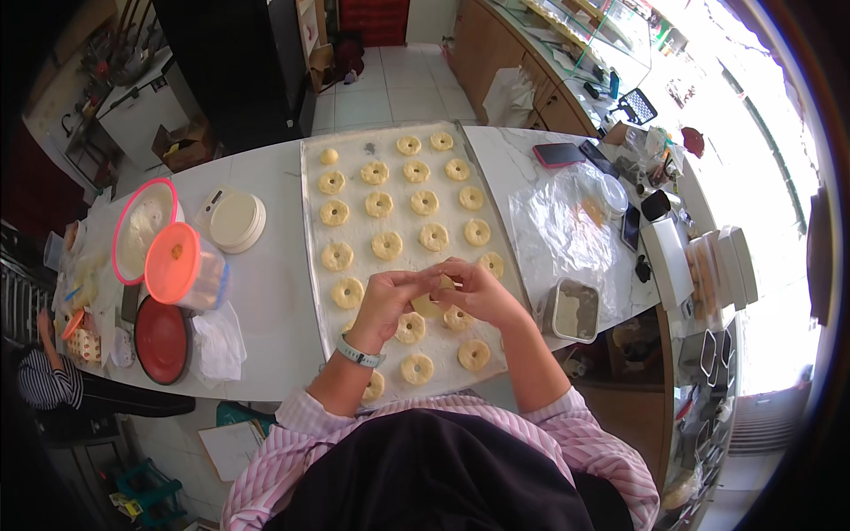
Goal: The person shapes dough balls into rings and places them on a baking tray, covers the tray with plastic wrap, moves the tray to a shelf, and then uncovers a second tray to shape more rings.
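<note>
My left hand (396,296) and my right hand (474,290) meet over the middle lower part of a large floured metal tray (311,212), their fingers closed on a pale piece of dough (428,305), partly hidden by the fingers. Several rows of pale dough rings (387,243) lie on the tray, some of them behind my hands and forearms. A small dough ball (329,157) sits at the tray's back left corner.
Left are a scale (212,199), pink-rimmed bowl (128,239), orange-lidded container (173,270) and red plate (159,341). Right are plastic sheeting (558,226), a metal tin (575,310), phones (558,154) and stacked boxes (722,265). Another person (49,372) is at lower left.
</note>
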### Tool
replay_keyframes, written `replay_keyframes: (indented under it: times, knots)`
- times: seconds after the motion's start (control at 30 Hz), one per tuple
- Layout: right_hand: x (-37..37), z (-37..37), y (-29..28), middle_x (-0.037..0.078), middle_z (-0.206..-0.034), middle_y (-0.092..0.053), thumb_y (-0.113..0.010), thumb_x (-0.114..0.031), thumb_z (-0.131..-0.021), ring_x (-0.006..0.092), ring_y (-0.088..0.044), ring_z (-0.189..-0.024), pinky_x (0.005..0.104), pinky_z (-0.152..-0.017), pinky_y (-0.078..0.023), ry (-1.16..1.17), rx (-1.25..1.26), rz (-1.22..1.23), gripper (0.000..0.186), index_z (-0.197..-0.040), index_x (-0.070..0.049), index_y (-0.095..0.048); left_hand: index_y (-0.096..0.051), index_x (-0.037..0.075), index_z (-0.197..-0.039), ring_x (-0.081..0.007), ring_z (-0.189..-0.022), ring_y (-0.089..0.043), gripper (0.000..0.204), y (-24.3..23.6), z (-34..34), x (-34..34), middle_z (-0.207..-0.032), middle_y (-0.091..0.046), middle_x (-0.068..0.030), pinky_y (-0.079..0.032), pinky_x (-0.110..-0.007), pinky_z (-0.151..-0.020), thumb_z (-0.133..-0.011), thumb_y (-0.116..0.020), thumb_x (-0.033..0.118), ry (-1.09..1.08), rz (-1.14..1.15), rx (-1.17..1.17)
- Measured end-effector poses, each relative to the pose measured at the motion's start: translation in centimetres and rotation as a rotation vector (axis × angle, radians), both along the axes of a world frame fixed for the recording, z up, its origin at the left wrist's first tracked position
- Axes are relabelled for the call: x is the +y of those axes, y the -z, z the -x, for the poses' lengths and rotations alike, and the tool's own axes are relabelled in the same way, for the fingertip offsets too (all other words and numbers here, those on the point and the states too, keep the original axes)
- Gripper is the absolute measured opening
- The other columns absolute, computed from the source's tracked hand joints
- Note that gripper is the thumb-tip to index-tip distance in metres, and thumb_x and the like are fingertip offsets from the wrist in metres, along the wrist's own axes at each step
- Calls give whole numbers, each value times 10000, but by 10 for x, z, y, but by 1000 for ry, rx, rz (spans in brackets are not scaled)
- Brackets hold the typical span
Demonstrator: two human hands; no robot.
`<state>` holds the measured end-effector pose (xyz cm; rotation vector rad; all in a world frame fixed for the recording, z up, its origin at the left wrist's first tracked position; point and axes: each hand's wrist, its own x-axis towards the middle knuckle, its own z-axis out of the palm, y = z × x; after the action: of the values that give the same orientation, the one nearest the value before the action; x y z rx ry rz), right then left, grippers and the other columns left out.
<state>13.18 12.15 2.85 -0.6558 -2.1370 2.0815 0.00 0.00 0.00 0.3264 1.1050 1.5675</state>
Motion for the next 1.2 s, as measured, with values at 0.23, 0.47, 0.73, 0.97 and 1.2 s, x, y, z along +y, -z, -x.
replay_keyframes:
  times: [0.23,0.47,0.73,0.97,1.2]
  knots:
    - [1,3,-11,62,-1006,-589,-652,-47,-786,141,-578,-872,275,-777,-467,-22,25,-230,324,-1109,-52,-627,-653,-30,-941,-119,-747,-637,221,4,-2,-1,-863,-660,-76,-525,-220,-632,-784,-710,116,-28,-3,9]
    - [1,5,-5,54,-958,-598,-672,-63,-787,125,-584,-821,254,-715,-466,27,79,-266,326,-1111,-51,-634,-638,-32,-988,-134,-789,-632,256,7,6,-1,-904,-654,-81,-523,-236,-697,-806,-691,140,37,-52,-1]
    - [-5,8,-9,46,-905,-607,-658,-72,-809,120,-610,-823,247,-715,-472,158,72,-138,285,-1088,-16,-636,-635,-56,-995,-153,-822,-641,283,5,7,-2,-905,-655,-90,-542,-265,-712,-810,-688,151,25,-25,-41]
    - [1,10,-8,72,-1005,-638,-660,-80,-812,123,-621,-836,248,-741,-480,160,42,-155,285,-1084,0,-633,-634,-43,-960,-160,-792,-649,264,9,11,-3,-879,-654,-97,-549,-272,-718,-812,-687,169,-4,1,-85]
    - [7,24,21,66,-981,-632,-656,-77,-819,118,-615,-884,237,-744,-489,95,76,295,366,-1156,36,-565,-647,-36,-990,-127,-802,-635,278,2,23,-1,-903,-664,-77,-532,-262,-704,-811,-692,172,16,58,93]
